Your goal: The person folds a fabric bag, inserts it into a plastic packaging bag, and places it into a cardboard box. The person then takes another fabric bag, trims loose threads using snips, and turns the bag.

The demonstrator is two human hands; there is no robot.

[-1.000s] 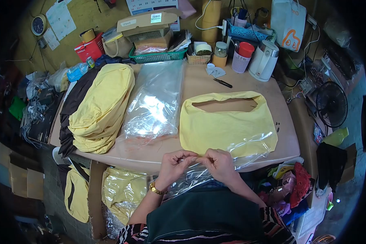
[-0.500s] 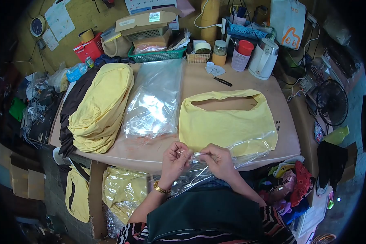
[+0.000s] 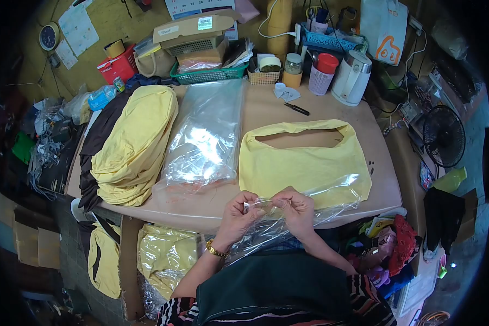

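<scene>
Both hands pinch the edge of a clear plastic bag (image 3: 331, 213) at the front edge of the table. My left hand (image 3: 238, 216), with a gold watch at its wrist, has thumb and finger closed on the film. Close beside it, my right hand (image 3: 294, 212) pinches the same edge. The bag hangs down toward my lap and partly overlies the lower edge of a yellow cloth bag (image 3: 304, 165). That cloth bag lies flat, its handle opening at the far side. To its left lies a stack of clear plastic bags (image 3: 204, 130).
A pile of folded yellow cloth bags (image 3: 136, 144) lies at the left on dark fabric. Black thread snips (image 3: 297, 109) rest behind the yellow bag. Along the back stand a green basket (image 3: 212, 75), jars and a white kettle (image 3: 352, 79). Below left, a cardboard box (image 3: 130, 266) holds wrapped yellow bags.
Both hands have shifted slightly along the pinched plastic edge, the right a little upward. The near edge of the plastic stack looks slightly shifted. The yellow cloth bag has stayed put.
</scene>
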